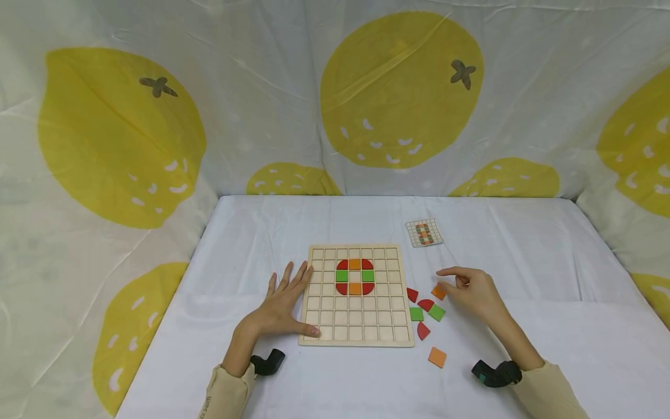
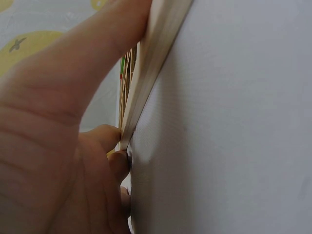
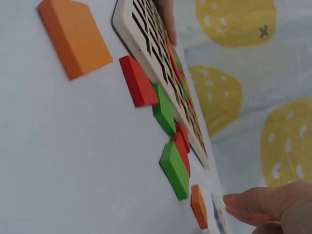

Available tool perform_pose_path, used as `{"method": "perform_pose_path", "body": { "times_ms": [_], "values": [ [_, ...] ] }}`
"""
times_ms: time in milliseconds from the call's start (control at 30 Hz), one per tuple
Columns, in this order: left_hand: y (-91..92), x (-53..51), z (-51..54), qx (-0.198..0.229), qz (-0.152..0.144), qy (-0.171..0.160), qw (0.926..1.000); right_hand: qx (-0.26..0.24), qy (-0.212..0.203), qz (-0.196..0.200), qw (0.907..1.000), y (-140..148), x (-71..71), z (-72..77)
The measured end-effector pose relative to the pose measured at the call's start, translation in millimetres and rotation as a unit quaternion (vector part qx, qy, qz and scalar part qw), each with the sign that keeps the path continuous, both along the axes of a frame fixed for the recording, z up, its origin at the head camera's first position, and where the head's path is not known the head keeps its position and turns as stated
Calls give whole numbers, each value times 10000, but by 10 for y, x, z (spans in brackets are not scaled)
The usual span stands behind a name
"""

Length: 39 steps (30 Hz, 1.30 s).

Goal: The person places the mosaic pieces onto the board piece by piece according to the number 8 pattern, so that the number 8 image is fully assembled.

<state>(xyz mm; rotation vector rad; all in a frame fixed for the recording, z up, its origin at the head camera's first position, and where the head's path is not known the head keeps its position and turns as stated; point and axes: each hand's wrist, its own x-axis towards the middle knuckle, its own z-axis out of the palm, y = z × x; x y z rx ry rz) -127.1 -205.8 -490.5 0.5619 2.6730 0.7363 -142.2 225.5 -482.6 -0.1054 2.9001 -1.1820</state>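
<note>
A wooden grid board (image 1: 387, 317) lies on the white cloth. Set in its upper middle is a ring of red quarter-circles, orange squares and green squares around one bare cell. My left hand (image 1: 277, 305) rests on the board's left edge, fingers spread, thumb on the near corner; the left wrist view shows the thumb (image 2: 92, 58) against the rim. Right of the board, my right hand (image 1: 476, 294) hovers with thumb and index finger apart, beside an orange square tile (image 1: 438, 293). Whether a fingertip touches that tile, I cannot tell. Its other fingers are bent.
Loose pieces lie along the board's right side: red quarter-circles (image 1: 423, 331), green squares (image 1: 437, 313) and, nearer, another orange square (image 1: 437, 357). A small pattern card (image 1: 424, 233) lies beyond the board's far right corner. Lemon-print cloth (image 1: 403, 87) hangs behind.
</note>
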Motion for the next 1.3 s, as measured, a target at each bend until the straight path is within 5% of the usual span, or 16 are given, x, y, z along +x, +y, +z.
{"method": "perform_pose_path", "body": {
  "times_ms": [500,667,967,1300],
  "values": [
    [10,-14,6,113,20,8,9999,-289,-745,50,9968,549,164,-49],
    [22,-26,-4,55,23,11,10000,-288,-621,3,9977,531,158,-136],
    [34,-36,-6,-22,50,0,10000,99,-229,-739,9969,372,150,-191],
    [35,-34,6,-26,41,-11,10000,4,277,-699,9972,302,162,-236]
  ]
}}
